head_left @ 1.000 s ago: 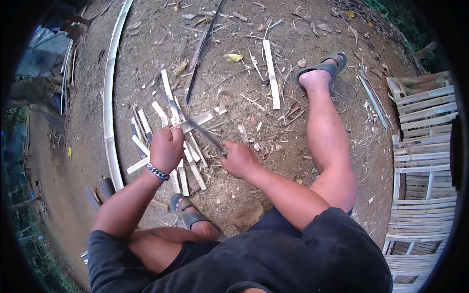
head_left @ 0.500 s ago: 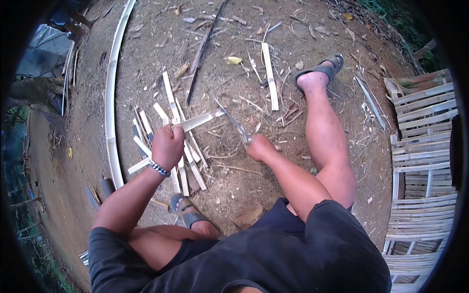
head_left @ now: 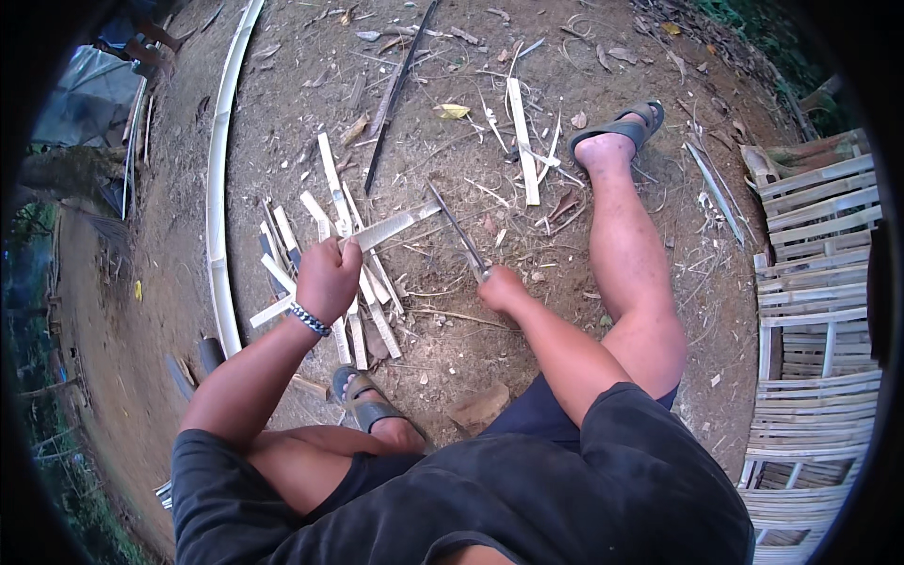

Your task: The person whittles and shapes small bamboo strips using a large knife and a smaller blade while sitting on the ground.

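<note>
My left hand (head_left: pixel 329 280), with a braided bracelet at its wrist, is closed around the near end of a pale split bamboo strip (head_left: pixel 400 224). The strip points away to the right. My right hand (head_left: pixel 504 289) grips a knife (head_left: pixel 459 229) by its handle, which the fingers mostly hide. Its narrow dark blade slants up and left, and its upper part is at the strip's far end; whether they touch I cannot tell. Below and around my left hand lies a loose pile of short bamboo strips (head_left: pixel 380 330) on the dirt.
A long bamboo length (head_left: pixel 218 179) curves along the left. Farther out lie a dark thin stick (head_left: pixel 388 122) and a single strip (head_left: pixel 523 141). A flat stone (head_left: pixel 477 406) sits by my sandalled left foot. Slatted bamboo panels (head_left: pixel 815 311) stand at right.
The knife has shifted slightly and its blade now sits by the strip's far end. Pale slivers have appeared around the single strip near my right foot. My left hand keeps its grip.
</note>
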`<action>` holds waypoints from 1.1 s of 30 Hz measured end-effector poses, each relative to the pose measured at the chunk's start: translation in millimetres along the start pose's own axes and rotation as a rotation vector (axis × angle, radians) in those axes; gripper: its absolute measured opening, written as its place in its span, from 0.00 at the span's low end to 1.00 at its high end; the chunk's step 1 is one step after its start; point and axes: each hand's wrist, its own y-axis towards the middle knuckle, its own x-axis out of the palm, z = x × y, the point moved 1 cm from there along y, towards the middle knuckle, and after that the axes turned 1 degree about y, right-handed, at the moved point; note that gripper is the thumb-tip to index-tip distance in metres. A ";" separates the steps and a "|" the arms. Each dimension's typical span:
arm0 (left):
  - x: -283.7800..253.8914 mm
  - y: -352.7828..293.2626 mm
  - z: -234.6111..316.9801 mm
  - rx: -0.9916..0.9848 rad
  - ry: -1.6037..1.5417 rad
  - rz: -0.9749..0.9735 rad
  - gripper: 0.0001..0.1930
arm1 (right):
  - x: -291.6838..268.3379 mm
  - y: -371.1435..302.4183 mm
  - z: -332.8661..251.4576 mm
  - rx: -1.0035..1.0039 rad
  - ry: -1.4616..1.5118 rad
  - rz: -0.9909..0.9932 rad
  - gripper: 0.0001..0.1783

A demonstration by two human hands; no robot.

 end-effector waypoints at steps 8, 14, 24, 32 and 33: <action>-5.1 -25.2 -0.5 0.242 0.222 -0.052 0.17 | -39.7 -75.5 -98.9 -0.307 0.049 -0.098 0.20; 2.1 -30.1 6.3 0.325 0.260 -0.154 0.15 | -23.6 -34.7 -62.3 -0.129 0.138 -0.045 0.21; -3.0 -26.4 -2.0 0.313 0.237 -0.123 0.15 | -23.3 -21.7 -57.1 -0.040 0.136 -0.167 0.26; 2.8 -26.0 6.6 0.301 0.214 -0.092 0.16 | -17.3 0.0 -25.2 -0.019 0.044 -0.079 0.23; 1.3 -22.9 7.8 0.240 0.182 -0.101 0.17 | -16.8 -3.9 -30.9 0.021 0.115 -0.121 0.22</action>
